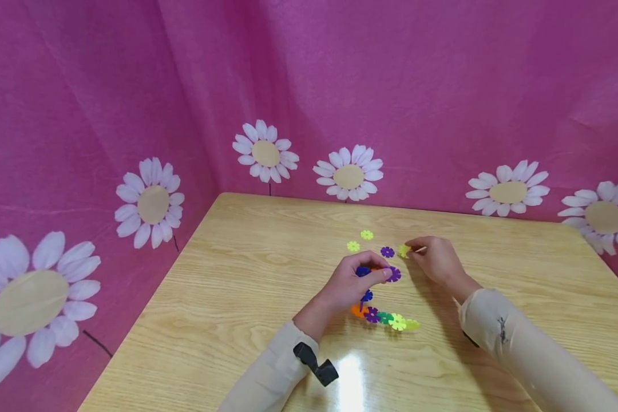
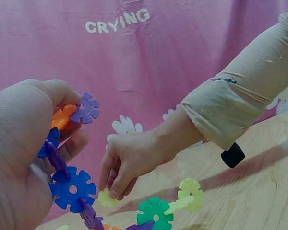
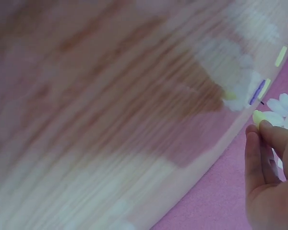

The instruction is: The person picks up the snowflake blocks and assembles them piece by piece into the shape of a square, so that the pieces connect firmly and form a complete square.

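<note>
My left hand (image 1: 346, 281) pinches one end of a chain of slotted plastic flower discs, near a purple disc (image 1: 394, 274) and an orange disc (image 2: 63, 117). The chain hangs past the palm through a blue disc (image 2: 73, 189), then runs right through a green disc (image 1: 384, 317) to yellow discs (image 1: 398, 322). Beyond it, at the right, my right hand (image 1: 438, 260) pinches a single yellow disc (image 1: 404, 250) between thumb and fingertips. The same yellow disc (image 3: 258, 116) shows at the fingertips in the right wrist view. The left fingers partly hide the chain's upper part.
Loose on the wooden table (image 1: 226, 274) behind the left hand lie a purple disc (image 1: 387, 252) and two yellow discs, one farther back (image 1: 367, 234) and one to the left (image 1: 353, 246). A pink curtain with daisies (image 1: 391, 103) closes off the table's back and left.
</note>
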A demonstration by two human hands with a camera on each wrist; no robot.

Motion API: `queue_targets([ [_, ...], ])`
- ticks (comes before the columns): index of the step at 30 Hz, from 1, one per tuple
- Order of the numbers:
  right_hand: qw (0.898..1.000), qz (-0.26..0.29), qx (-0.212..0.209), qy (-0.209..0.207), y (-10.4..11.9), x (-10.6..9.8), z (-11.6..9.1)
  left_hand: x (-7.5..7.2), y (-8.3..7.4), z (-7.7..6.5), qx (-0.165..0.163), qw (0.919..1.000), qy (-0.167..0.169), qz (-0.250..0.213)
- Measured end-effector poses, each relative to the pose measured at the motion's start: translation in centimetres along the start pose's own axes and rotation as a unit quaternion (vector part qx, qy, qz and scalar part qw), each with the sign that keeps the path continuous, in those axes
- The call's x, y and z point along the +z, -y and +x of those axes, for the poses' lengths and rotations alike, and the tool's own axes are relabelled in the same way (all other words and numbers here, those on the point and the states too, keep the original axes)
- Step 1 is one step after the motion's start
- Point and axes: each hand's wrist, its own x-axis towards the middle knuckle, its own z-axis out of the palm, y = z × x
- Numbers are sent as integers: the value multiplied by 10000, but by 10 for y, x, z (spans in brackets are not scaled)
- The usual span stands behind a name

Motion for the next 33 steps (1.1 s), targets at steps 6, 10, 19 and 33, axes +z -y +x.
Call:
queue_targets([
  [6,9996,253,123,-41,2,-5,-10,-2,1,-1,-20,9999,-67,117],
  [10,9986,484,-96,-177,7,-7,-18,-2,0,-2,38,9999,-62,93],
  [19,9937,798,-649,-443,21,-12,-37,-2,-1,-2,-45,9999,-109,59],
  [33,9808,1524,-922,-800,47,-28,-70,-1,-2,0,41,9999,-83,54],
])
